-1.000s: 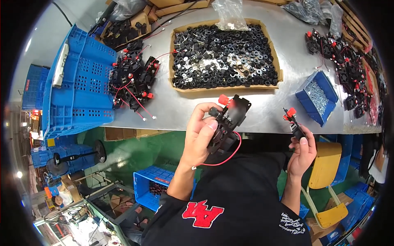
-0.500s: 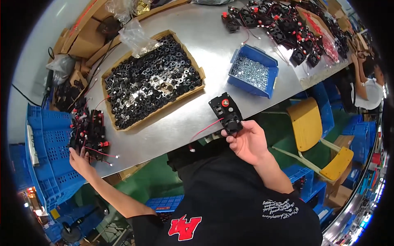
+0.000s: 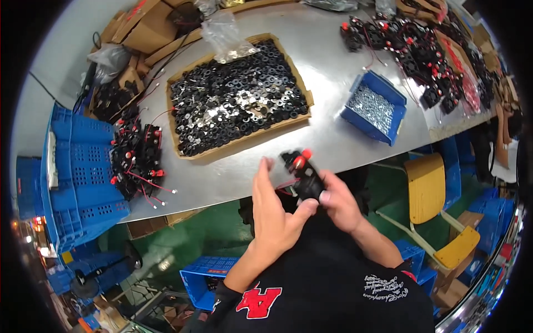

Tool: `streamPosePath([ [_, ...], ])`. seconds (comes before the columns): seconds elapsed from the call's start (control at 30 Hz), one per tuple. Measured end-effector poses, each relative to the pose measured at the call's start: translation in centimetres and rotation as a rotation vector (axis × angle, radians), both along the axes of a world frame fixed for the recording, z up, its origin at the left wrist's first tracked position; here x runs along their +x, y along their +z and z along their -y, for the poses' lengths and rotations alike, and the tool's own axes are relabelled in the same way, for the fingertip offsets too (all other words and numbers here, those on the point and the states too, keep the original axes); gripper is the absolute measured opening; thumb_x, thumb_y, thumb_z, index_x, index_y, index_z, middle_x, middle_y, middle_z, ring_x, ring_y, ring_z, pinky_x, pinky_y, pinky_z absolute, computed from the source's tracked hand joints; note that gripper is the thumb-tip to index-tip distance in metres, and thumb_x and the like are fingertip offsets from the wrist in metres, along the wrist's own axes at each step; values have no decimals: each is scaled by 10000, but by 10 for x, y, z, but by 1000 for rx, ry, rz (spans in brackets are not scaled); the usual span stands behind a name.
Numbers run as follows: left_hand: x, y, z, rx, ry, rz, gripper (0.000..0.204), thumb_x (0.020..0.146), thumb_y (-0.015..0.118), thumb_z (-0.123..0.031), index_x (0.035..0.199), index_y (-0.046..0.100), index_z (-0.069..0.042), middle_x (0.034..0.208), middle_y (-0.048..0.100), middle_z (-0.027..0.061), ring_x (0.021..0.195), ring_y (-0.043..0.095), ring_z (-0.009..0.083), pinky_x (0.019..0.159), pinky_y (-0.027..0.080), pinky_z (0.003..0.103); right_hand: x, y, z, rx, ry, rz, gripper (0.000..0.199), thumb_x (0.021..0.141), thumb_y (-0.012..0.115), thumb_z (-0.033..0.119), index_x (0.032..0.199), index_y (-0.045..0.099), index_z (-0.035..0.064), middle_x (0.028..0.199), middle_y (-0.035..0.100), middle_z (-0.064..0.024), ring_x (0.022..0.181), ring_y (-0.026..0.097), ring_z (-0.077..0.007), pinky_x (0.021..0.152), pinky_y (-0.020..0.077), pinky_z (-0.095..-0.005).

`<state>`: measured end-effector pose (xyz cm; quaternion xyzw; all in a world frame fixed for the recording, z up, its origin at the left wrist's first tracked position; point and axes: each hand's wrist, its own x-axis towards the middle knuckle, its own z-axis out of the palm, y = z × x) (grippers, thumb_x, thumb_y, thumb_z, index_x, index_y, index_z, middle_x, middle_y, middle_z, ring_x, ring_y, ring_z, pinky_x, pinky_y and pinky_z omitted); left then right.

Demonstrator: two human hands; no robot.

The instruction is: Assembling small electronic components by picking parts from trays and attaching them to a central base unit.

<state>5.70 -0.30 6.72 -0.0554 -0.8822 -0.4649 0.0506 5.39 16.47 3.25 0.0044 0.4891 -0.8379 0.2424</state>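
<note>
In front of my body, over the bench's front edge, I hold a small black plastic assembly point(image 3: 306, 182) with red knobs and a thin red wire. My right hand point(image 3: 342, 206) grips its right side and lower end between thumb and fingers. Beside it on the left is my left hand point(image 3: 273, 225), its fingers stretched out and its thumb reaching to the assembly's lower end. Whether that thumb presses on it I cannot tell. The assembly is tilted and slightly blurred, so its face does not show clearly.
A cardboard tray point(image 3: 310, 109) of black and silver washers lies on the metal bench point(image 3: 222, 176). Right of it sits a blue bin point(image 3: 353, 115) of small metal parts. Similar assemblies pile up at left point(image 3: 136, 158) and far right point(image 3: 422, 61). A blue crate point(image 3: 83, 161) stands left; a yellow chair point(image 3: 426, 188) right.
My left hand has left the pile of assemblies by the blue crate and come over to the held assembly. My right hand has turned the assembly. The view has shifted a little.
</note>
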Motion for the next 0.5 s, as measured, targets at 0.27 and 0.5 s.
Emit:
streamPosePath([
  [0.27, 6, -24, 41, 640, 244, 262, 582, 769, 733, -51, 1268, 437, -5, 974, 563, 54, 857, 531, 100, 790, 463, 257, -52, 36, 18, 756, 536, -956, 271, 841, 675, 296, 933, 642, 43, 832, 646, -128, 763, 629, -332, 683, 510, -398],
  [0.5, 20, -40, 65, 661, 334, 314, 701, 1019, 164, -507, 1148, 597, 29, 755, 642, 81, 671, 577, 115, 594, 430, 238, -169, 21, 64, 1150, 83, -1069, 170, 847, 607, 184, 867, 660, 24, 811, 627, -130, 820, 615, -326, 742, 488, -420],
])
